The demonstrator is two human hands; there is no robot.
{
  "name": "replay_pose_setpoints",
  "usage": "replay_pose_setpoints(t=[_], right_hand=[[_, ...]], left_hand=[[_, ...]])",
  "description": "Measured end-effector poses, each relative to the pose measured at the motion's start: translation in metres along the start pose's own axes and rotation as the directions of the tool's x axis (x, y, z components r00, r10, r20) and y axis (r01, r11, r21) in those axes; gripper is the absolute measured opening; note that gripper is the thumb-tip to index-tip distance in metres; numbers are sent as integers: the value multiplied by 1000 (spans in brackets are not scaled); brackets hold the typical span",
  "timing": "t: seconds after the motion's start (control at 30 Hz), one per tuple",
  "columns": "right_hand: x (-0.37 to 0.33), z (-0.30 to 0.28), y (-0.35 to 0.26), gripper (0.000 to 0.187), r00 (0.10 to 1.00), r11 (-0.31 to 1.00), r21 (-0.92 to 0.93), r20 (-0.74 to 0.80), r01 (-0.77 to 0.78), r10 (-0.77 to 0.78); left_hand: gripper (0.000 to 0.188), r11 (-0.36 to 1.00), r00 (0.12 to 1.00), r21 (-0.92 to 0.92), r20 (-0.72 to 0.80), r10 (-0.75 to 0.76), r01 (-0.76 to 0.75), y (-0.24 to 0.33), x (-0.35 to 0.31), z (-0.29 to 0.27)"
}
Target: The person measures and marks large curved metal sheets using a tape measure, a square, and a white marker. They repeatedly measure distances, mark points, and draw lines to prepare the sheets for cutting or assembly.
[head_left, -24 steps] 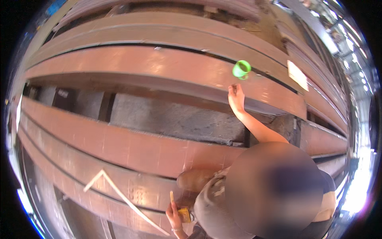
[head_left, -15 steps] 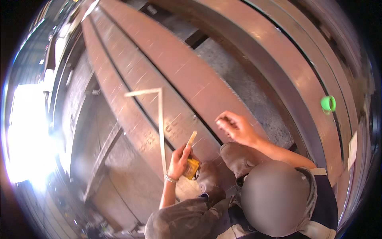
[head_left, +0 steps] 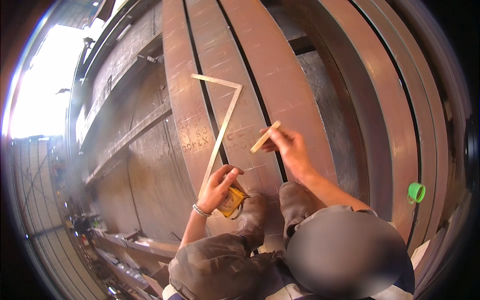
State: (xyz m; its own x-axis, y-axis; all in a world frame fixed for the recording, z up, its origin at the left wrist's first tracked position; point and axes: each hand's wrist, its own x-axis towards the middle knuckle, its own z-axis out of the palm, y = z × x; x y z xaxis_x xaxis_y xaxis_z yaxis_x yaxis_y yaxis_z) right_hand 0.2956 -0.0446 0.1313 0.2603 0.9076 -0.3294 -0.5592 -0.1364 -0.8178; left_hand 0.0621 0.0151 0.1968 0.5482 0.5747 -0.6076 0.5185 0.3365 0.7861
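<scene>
My left hand point(head_left: 219, 189) is closed around a yellow tape measure point(head_left: 231, 201), low over the rust-brown steel beams point(head_left: 275, 70). Between the thumb and fingers of my right hand point(head_left: 290, 147) is a short, flat tan stick point(head_left: 265, 136), tilted above the middle beam; its exact kind cannot be made out. A pale L-shaped carpenter's square point(head_left: 226, 120) lies across the left and middle beams. Its short arm is at the far end, and its long arm runs toward me, the near end passing beside and partly behind my left hand.
Dark gaps separate the long beams. My boots point(head_left: 254, 210) stand on them near my hands. A green ring-shaped roll point(head_left: 416, 192) sits on a beam to the right. At left, a lower level has metal crossbars point(head_left: 130, 142). Several thin marks line the beams.
The tan stick has passed from my left hand to my right, which was without it before. My left hand keeps the tape measure. The view has turned, shifting the beams and square rightward.
</scene>
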Motion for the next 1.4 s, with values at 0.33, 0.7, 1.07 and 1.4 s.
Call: replay_pose_setpoints(t=[0.33, 0.7, 1.07, 1.4], right_hand=[[22, -109, -61, 25, 949, 983, -161, -283, 94, -137], [0, -130, -80, 19, 921, 867, -485, -273, 117, -278], [19, -80, -100, 13, 913, 827, -559, -301, 67, -277], [31, -44, -122, 13, 881, 747, -665, -358, -7, -310]], left_hand=[[41, 928, 906, 351, -422, 36, 127, -48, 5, -78], [45, 442, 939, 844, -343, 10, 304, -111, 93, -97], [49, 560, 940, 782, -341, 19, 273, -115, 148, -89], [45, 629, 963, 769, -239, 121, 112, -121, 160, -104]])
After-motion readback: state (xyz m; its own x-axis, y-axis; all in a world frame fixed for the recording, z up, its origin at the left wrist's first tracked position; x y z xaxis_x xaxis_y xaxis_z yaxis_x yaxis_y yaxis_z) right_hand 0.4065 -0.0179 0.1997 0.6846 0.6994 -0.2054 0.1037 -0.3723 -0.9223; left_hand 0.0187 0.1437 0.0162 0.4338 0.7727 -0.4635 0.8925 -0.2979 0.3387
